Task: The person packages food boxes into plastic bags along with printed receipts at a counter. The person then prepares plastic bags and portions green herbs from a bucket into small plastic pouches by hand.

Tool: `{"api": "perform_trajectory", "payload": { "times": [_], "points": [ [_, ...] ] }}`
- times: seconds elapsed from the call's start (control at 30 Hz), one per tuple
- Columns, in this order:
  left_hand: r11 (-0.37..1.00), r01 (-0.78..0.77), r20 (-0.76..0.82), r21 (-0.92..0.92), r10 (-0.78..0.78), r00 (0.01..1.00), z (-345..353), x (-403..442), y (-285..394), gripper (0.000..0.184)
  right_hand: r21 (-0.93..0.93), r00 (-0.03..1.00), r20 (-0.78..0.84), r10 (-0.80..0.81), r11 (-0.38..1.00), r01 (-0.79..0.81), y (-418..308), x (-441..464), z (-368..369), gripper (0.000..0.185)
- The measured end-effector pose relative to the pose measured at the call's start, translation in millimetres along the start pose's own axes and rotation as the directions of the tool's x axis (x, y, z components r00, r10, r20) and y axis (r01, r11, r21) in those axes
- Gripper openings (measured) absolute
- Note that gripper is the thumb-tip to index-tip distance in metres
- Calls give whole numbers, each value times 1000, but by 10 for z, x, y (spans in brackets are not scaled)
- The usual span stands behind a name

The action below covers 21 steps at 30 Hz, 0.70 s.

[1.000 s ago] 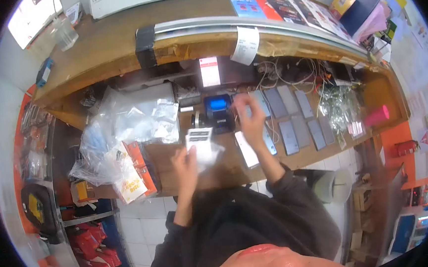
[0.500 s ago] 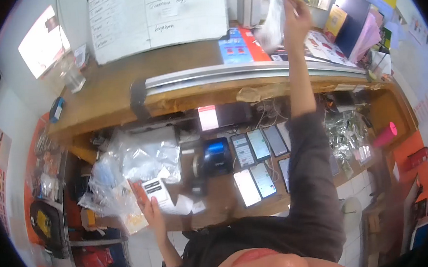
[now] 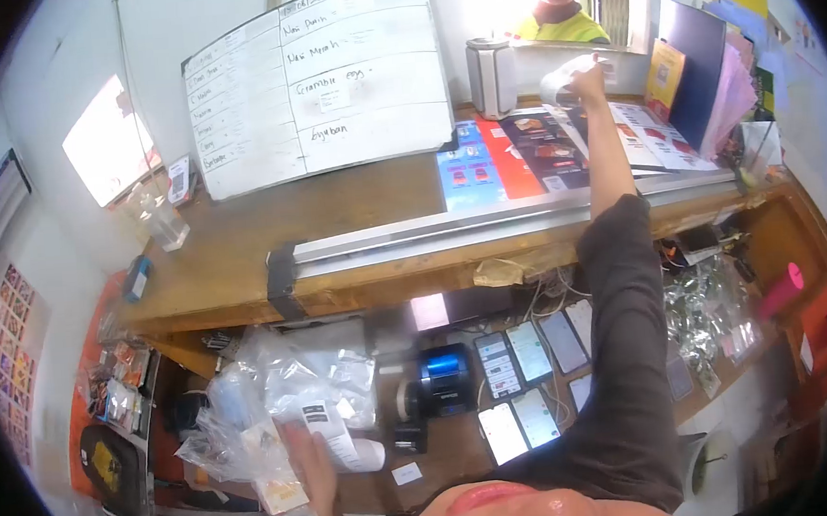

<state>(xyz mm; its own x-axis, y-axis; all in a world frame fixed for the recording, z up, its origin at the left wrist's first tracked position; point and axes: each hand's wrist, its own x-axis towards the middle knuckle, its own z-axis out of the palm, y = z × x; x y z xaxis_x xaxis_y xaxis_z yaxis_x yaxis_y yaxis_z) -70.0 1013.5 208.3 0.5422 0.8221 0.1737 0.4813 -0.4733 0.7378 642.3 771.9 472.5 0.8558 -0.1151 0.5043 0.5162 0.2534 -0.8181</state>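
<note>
My left hand [image 3: 315,461] is at the left of the lower desk, with its thumb over a printed paper receipt [image 3: 328,432]. The receipt's lower end curls to the right. Beside and behind this hand lie crumpled clear plastic bags [image 3: 227,405]. Reaching over the counter, my right hand [image 3: 589,81] has its fingers closed at the wall opening. A white, curled piece that looks like the plastic bag [image 3: 562,81] shows at its left. Its outline is blurred and the fingertips are partly hidden.
A person in a yellow-green top [image 3: 560,25] stands beyond the opening. The raised counter [image 3: 361,199] bears a whiteboard [image 3: 320,87], a silver box [image 3: 492,78] and printed menus [image 3: 545,143]. Below are several phones [image 3: 527,351], a blue-black label printer [image 3: 444,380] and green-silver packets [image 3: 711,328].
My right hand has reached farther forward and lower to the opening, and less of the white plastic bag shows. The camera view has tilted up. My left hand stays by the receipt.
</note>
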Motion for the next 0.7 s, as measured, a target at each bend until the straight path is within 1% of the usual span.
{"api": "perform_trajectory", "payload": {
  "times": [0.03, 0.07, 0.1, 0.13, 0.17, 0.2, 0.23, 0.27, 0.3, 0.33, 0.37, 0.4, 0.43, 0.47, 0.5, 0.53, 0.57, 0.63, 0.67, 0.7],
  "points": [
    [997, 47, 0, 62, -47, 999, 11, -13, 179, 48, 121, 997, 62, 56, 991, -63, 94, 78, 24, 67],
    [988, 123, 26, 90, -126, 992, -49, -34, 489, 43, 33, 999, -4, 42, 999, -42, 12, -47, 105, 75],
    [987, 132, 18, 92, -134, 991, -27, -22, 431, 43, -13, 999, -30, 35, 999, -35, 12, -75, 157, 80],
    [994, 66, -13, 82, -65, 998, 21, 1, 315, 38, -60, 998, -57, 28, 998, -31, 51, -71, 198, 85],
    [997, 1, -43, 75, 2, 999, 68, 2, 232, 33, -102, 999, -30, 28, 994, -31, 74, -55, 213, 87],
    [997, 17, -45, 78, -14, 999, 101, -5, 211, 33, -145, 999, -1, 32, 989, -32, 150, -8, 215, 89],
    [981, -73, -114, 181, 94, 989, 129, 13, 213, 27, -145, 999, 14, 42, 989, -39, 244, 93, 201, 89],
    [946, -145, -164, 291, 199, 966, 121, -14, 226, 22, -305, 999, -18, -32, 952, 25, 358, 160, 176, 91],
    [947, -121, -165, 297, 175, 971, 79, -21, 331, 22, -371, 1000, -10, -24, 928, 18, 316, 85, 205, 90],
    [995, -24, -58, 98, 30, 998, 21, 3, 499, 20, -436, 1000, -2, -16, 900, 13, 309, 39, 222, 90],
    [990, 103, 76, -92, -96, 993, -23, -28, 571, 18, -439, 1000, 17, 1, 898, 6, 309, -8, 258, 90],
    [986, 49, 47, -158, -42, 998, 20, -27, 479, 18, -432, 997, 0, -77, 899, 69, 357, 35, 240, 88],
    [985, 65, 47, -157, -58, 997, 42, -20, 386, 18, -427, 987, -21, -157, 894, 133, 321, 7, 261, 86],
    [965, 78, 67, -250, -63, 996, 60, -33, 295, 18, -434, 989, -9, -148, 891, 129, 292, -24, 282, 86],
    [935, 91, 89, -342, -64, 994, 77, -59, 248, 19, -330, 995, -2, -103, 939, 96, 126, -152, 327, 87],
    [916, 85, 55, -393, -68, 996, 87, -80, 309, 19, -225, 998, 9, -56, 973, 57, 62, -223, 334, 88],
    [914, 100, 66, -394, -81, 995, 89, -99, 292, 19, -238, 999, 15, -49, 970, 51, 62, -219, 345, 88],
    [915, 144, 55, -376, -133, 990, 58, -140, 197, 19, -201, 997, 72, -17, 979, 31, 112, -117, 403, 91],
    [910, 142, -3, -389, -155, 988, 82, -164, 71, 20, -181, 990, 140, 24, 984, 2, 136, -74, 410, 94],
    [908, 156, 6, -389, -167, 986, 82, -202, 63, 20, -192, 989, 146, 32, 981, -4, 78, -133, 443, 94]
  ]
}}
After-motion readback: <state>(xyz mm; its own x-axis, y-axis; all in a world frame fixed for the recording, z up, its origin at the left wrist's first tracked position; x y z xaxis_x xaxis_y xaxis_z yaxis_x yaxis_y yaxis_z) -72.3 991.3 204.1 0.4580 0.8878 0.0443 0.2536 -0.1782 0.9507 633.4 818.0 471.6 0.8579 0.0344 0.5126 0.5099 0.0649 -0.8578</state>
